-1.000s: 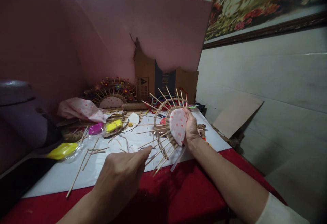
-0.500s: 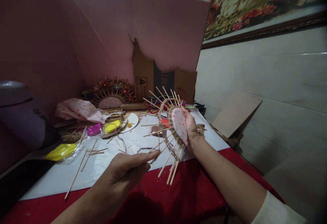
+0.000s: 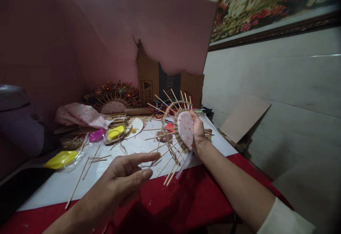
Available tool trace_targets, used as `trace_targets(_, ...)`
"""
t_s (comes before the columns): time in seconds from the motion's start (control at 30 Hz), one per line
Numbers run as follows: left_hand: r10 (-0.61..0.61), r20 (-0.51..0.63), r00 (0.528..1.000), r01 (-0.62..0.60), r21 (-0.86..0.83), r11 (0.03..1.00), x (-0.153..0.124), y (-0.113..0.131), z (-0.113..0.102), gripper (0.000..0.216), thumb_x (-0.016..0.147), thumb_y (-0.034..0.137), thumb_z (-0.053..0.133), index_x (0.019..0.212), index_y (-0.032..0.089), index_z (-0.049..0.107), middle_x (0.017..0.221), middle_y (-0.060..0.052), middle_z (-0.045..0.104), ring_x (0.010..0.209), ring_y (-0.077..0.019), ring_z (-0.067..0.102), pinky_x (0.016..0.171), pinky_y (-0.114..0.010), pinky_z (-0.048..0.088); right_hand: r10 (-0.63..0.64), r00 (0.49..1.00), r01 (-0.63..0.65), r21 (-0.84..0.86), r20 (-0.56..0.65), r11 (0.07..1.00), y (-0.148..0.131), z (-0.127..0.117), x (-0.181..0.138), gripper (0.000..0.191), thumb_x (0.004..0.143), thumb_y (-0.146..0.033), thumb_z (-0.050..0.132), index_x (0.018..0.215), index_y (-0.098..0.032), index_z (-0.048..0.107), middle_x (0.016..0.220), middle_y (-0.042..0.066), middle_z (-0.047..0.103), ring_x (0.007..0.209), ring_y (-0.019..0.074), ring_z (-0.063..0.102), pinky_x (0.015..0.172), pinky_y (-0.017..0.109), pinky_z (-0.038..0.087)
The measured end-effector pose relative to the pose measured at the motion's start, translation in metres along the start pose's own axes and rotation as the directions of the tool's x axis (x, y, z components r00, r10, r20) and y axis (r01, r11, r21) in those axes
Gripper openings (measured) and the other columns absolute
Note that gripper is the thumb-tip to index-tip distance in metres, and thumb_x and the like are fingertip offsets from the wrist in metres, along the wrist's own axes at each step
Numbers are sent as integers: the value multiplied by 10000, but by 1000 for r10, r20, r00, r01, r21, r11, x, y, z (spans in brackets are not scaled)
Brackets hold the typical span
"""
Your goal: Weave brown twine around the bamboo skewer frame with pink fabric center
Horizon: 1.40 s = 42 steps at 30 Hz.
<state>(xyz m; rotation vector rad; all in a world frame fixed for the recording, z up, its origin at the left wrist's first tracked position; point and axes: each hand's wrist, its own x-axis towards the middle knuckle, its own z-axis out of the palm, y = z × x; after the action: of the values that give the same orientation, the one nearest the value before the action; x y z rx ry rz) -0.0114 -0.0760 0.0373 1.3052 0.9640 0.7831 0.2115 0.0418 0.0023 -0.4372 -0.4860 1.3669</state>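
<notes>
My right hand (image 3: 198, 129) grips the straight edge of a half-round craft piece (image 3: 185, 129), faced with white cloth with red dots and held tilted above the table. Brown twine (image 3: 177, 139) is wound along its curved rim, and thin wooden sticks (image 3: 170, 168) fan out from it. A second loop of twine (image 3: 165, 116) runs across the sticks farther out. My left hand (image 3: 121, 180) is just left of the lower sticks, index finger stretched forward and thumb below. A thin strand of the twine runs down from the piece across these fingers. The left palm's inside is hidden.
White sheet (image 3: 106, 177) covers part of the red tablecloth (image 3: 202, 195). Yellow clay packs (image 3: 115, 132), magenta clay (image 3: 96, 135), loose sticks (image 3: 77, 182) and dotted cloth (image 3: 80, 115) lie left. Behind stand a decorated half-round piece (image 3: 114, 106) and torn cardboard (image 3: 149, 74).
My left hand has moved a little left and down, and its thumb and index finger have spread apart. The craft piece has turned slightly and shifted left in my right hand.
</notes>
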Motion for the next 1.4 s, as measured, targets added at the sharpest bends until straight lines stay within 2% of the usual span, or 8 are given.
trace_targets(0.1,66,-64,996,-62,69,996,1,-5,0,432,733,349,579,1126,172,607,438,86,251,394,-51,151,362,-183,121,-3,1000,3,6,-2,1000,0,1,-1,243,708,-392,531,679,-165,611,557,-5,656,488,142,602,470,248,496)
trace_targets(0.17,230,-58,971,-206,276,939,3,-11,-3,381,747,330,556,1099,206,633,446,61,311,411,-72,219,379,-196,187,18,1000,-18,2,-2,1000,-1,2,-2,249,721,-395,521,684,-166,612,550,-5,652,475,139,596,462,246,491)
trace_targets(0.33,554,141,821,-470,719,513,13,-25,-12,372,811,202,454,1151,263,593,475,40,406,424,-88,346,460,-214,280,83,996,-84,-24,-39,996,-2,7,-7,272,777,-353,474,645,-153,601,515,12,643,442,139,590,442,239,485)
trace_targets(0.5,578,228,784,-490,798,351,19,-34,-7,385,846,166,384,1191,212,552,468,56,407,402,-82,356,447,-203,287,119,992,-120,-25,-38,993,4,12,-16,281,797,-333,449,657,-144,604,508,22,645,421,139,587,433,236,479)
trace_targets(0.67,593,185,784,-511,736,445,22,-36,-1,300,835,164,428,1063,218,616,531,34,523,455,-93,424,484,-203,356,128,991,-127,34,-38,991,9,18,-22,283,801,-327,444,641,-151,597,502,15,642,432,138,589,495,256,505)
trace_targets(0.9,608,152,779,-595,485,641,27,-31,6,152,799,184,523,870,202,656,934,-67,640,838,-161,589,739,-256,457,137,989,-131,92,-53,987,14,19,-25,280,793,-344,448,624,-165,582,496,-5,631,431,136,578,517,269,515)
trace_targets(1.17,438,5,899,-427,236,873,35,-46,8,142,793,242,521,803,202,657,760,-31,635,675,-147,575,621,-250,473,136,985,-126,95,-108,987,15,22,-27,277,802,-324,438,628,-162,579,467,-8,611,482,149,607,568,276,521)
trace_targets(1.4,450,-77,890,-414,277,867,37,-53,9,252,672,129,618,892,229,690,856,-56,665,735,-189,584,698,-291,470,112,981,-97,100,-157,990,15,25,-29,268,798,-330,449,635,-163,582,479,-3,619,540,163,628,582,283,524)
